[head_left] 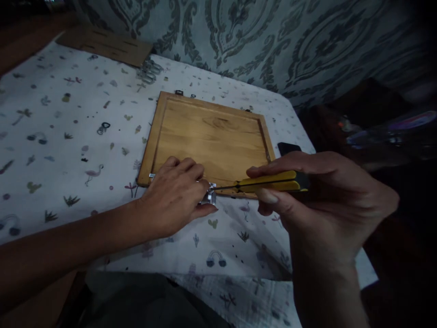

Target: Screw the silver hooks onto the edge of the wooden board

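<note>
A framed wooden panel (211,132) lies flat on the cloth-covered table. At its near edge is a shiny metal fitting (210,197), whose middle my left hand hides; its exact kind I cannot make out. My left hand (177,193) is closed over this fitting, fingers curled on the wood and thumb below the edge. Between the thumb and fingers of my right hand (317,196) is a screwdriver (269,183) with a yellow and black handle. Its thin shaft points left, and the tip meets the fitting beside my left fingertips.
Small dark metal pieces sit along the panel's far edge. A brown cardboard sheet (105,45) and several grey metal pieces (149,70) lie at the back left. A dark flat object (288,148) rests right of the panel. The patterned tablecloth (68,150) reaches a patterned backdrop (239,36).
</note>
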`<state>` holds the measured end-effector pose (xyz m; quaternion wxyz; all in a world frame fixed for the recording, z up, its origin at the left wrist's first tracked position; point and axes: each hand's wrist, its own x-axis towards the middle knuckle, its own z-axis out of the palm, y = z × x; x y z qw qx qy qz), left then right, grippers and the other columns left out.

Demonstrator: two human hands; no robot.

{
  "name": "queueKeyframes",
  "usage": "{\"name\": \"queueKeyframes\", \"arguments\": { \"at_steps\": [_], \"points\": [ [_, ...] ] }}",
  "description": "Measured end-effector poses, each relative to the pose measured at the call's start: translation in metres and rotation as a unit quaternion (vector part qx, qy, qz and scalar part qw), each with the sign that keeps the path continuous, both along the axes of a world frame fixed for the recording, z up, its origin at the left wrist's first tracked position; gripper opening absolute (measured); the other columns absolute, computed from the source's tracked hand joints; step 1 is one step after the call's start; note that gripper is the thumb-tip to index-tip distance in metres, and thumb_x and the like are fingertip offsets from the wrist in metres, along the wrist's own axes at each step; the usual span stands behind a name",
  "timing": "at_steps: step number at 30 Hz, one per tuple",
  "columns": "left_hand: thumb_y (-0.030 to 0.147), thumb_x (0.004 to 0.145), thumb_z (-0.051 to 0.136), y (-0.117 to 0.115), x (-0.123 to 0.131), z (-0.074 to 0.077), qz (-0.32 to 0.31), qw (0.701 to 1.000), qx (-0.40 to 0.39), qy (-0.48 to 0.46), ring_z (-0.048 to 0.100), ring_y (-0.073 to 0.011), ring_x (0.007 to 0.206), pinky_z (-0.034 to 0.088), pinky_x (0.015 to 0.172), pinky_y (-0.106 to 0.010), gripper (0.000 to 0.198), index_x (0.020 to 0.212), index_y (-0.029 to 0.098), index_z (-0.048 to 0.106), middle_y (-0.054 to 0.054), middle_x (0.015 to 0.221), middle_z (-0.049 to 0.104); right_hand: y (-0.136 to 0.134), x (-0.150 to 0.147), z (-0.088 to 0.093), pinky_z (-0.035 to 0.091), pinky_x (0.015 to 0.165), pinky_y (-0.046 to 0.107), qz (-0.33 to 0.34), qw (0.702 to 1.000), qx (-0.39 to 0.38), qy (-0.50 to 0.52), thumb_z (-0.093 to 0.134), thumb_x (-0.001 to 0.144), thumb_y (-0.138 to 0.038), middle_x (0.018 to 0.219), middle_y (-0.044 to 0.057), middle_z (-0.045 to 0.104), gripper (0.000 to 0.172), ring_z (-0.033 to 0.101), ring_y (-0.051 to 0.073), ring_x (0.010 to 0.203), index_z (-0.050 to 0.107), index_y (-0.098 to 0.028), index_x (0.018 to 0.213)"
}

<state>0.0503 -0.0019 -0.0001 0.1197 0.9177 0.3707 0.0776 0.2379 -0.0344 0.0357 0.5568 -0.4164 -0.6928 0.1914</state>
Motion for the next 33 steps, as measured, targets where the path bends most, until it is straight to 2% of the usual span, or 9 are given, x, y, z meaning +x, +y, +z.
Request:
{"name": "queueKeyframes", "arguments": {
  "at_steps": [6,9,12,16,22,29,33],
  "points": [
    [0.048,0.086,0.066,0.0,0.0,0.001,0.0,1.0,0.0,-0.005,0.057,-0.0279,0.099,0.035,0.081,-0.041,0.033,0.094,0.017,0.074,-0.007,0.094,0.065,-0.002,-0.005,-0.006,0.054,0.048,0.03,-0.054,0.997,0.059,0.0,0.08,0.073,-0.013,0.083,0.0,0.073,0.026,0.067,0.016,0.065,0.072,-0.025,0.095],
    [0.049,0.086,0.066,0.0,-0.001,-0.001,-0.001,1.0,0.011,-0.015,0.057,-0.0275,0.098,0.035,0.08,-0.041,0.034,0.095,0.018,0.074,-0.007,0.093,0.066,-0.004,-0.007,-0.005,0.053,0.048,0.028,-0.091,0.993,0.071,-0.006,0.078,0.076,-0.013,0.084,0.0,0.073,0.02,0.065,0.014,0.061,0.072,-0.024,0.091],
    [0.05,0.085,0.066,-0.001,-0.001,-0.003,-0.001,1.0,0.021,-0.019,0.057,-0.027,0.097,0.035,0.079,-0.04,0.034,0.095,0.018,0.074,-0.007,0.092,0.066,-0.003,-0.009,-0.007,0.053,0.045,0.026,-0.081,0.995,0.05,0.018,0.076,0.078,-0.013,0.085,-0.001,0.072,0.02,0.063,0.011,0.056,0.072,-0.025,0.094],
    [0.049,0.085,0.066,-0.001,-0.001,-0.004,-0.003,0.999,0.037,-0.022,0.056,-0.0264,0.097,0.035,0.079,-0.039,0.033,0.093,0.018,0.074,-0.007,0.091,0.066,-0.001,-0.012,-0.012,0.052,0.041,0.025,-0.06,0.994,0.065,0.064,0.078,0.075,-0.01,0.085,-0.002,0.072,0.028,0.064,0.012,0.057,0.072,-0.025,0.098],
    [0.048,0.085,0.067,-0.001,-0.001,-0.003,-0.005,0.999,0.037,-0.02,0.056,-0.0272,0.096,0.035,0.078,-0.039,0.032,0.091,0.018,0.073,-0.007,0.09,0.066,-0.003,-0.013,-0.01,0.052,0.041,0.027,-0.087,0.994,0.03,0.052,0.078,0.075,-0.014,0.084,0.0,0.071,0.022,0.063,0.013,0.057,0.073,-0.026,0.093],
    [0.047,0.087,0.065,-0.001,0.0,0.001,-0.002,1.0,0.015,0.002,0.056,-0.028,0.1,0.035,0.08,-0.04,0.031,0.093,0.017,0.073,-0.008,0.095,0.066,-0.003,-0.012,-0.009,0.051,0.043,0.026,-0.068,0.996,0.007,0.049,0.078,0.076,-0.014,0.084,-0.001,0.07,0.022,0.061,0.012,0.056,0.073,-0.028,0.093],
    [0.048,0.085,0.067,-0.001,-0.001,-0.001,-0.005,0.999,0.042,-0.017,0.056,-0.0266,0.096,0.036,0.078,-0.039,0.032,0.09,0.017,0.074,-0.007,0.092,0.067,-0.002,-0.013,-0.01,0.05,0.044,0.027,-0.057,0.996,0.003,0.065,0.078,0.074,-0.01,0.085,-0.003,0.07,0.026,0.062,0.012,0.058,0.072,-0.028,0.092]
  ]
}}
